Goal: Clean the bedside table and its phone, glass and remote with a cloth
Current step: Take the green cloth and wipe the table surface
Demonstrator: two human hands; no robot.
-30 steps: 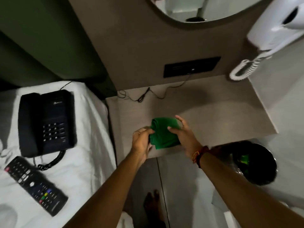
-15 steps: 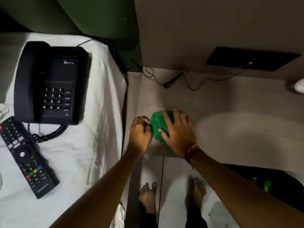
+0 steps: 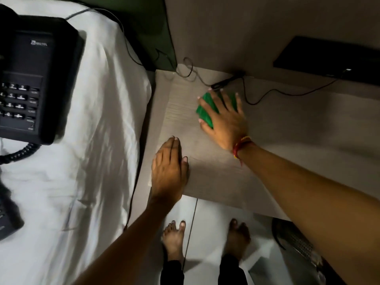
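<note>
Head view: your right hand is pressing the cloth onto the desk, upper centre, fingers spread over it. Your left hand is lying flat on the desk's left edge, fingers together. The phone is sitting on the bed, upper left.

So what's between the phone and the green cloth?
In the head view, the white sheet lies beside the phone, then a bare strip of table reaches the cloth.
</note>
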